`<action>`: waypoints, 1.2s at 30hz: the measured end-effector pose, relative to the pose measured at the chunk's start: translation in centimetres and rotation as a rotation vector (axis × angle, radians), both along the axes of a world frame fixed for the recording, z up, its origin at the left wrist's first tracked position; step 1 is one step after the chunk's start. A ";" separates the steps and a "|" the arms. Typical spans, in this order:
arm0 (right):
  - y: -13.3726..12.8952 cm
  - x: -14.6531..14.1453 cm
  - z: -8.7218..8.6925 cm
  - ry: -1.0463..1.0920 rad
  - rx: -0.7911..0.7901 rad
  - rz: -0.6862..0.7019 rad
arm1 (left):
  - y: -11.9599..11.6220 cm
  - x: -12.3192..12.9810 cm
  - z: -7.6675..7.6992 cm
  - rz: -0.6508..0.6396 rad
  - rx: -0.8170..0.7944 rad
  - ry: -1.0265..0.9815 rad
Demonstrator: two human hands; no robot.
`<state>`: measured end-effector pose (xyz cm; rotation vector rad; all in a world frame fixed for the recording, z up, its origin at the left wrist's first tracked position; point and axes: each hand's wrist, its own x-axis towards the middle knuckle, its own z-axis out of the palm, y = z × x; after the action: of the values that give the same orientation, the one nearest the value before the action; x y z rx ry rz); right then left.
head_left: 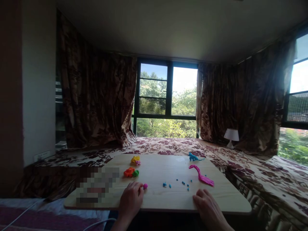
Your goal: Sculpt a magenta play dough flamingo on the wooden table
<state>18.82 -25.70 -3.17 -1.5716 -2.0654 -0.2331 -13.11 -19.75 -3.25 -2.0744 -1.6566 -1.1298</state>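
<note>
My left hand [132, 197] is at the near edge of the wooden board, its fingers pinched together at a small pink clay ball [145, 186]. Resting at the board's front edge on the other side, my right hand [207, 205] has its fingers curled in; whatever may be inside them is hidden. Between the hands lie several small blue clay bits [183, 183] and a larger blue lump [164, 184]. A long pink clay piece [201, 177], narrow at one end and wide at the other, lies beyond my right hand.
Orange clay [128, 172] touches green clay [136, 173] at the left of the wooden board [158, 200]. Behind them is yellow clay [135, 158]. A blue animal-like figure [193, 157] stands at the back right. A white lamp [231, 136] is beyond the board.
</note>
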 end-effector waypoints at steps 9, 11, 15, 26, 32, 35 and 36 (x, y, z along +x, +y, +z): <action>-0.3 -0.6 -0.3 -0.153 -0.007 -0.053 | -0.3 0.1 0.1 0.001 -0.006 -0.014; -0.6 -0.2 -1.0 -0.188 -0.018 -0.049 | -0.2 0.1 0.1 0.007 -0.004 -0.013; -1.4 -0.3 -2.1 -0.245 -0.041 0.023 | -0.2 0.2 0.1 0.007 0.001 -0.001; -1.5 -0.5 -2.9 -0.116 0.056 -0.088 | -0.1 0.2 0.2 0.004 0.004 0.019; -1.9 -1.2 -2.7 -0.129 0.035 -0.042 | -0.1 0.3 0.3 0.007 -0.007 0.022; -1.0 -1.4 -1.9 -0.104 0.059 -0.073 | 0.0 0.1 0.2 -0.002 -0.007 0.012; -0.8 -1.2 -1.8 -0.106 0.060 -0.089 | 0.1 0.0 0.2 -0.004 -0.008 0.008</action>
<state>17.59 -26.45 -4.95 -1.6486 -2.0499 -0.4154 -13.08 -19.69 -3.03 -2.0855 -1.6564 -1.1166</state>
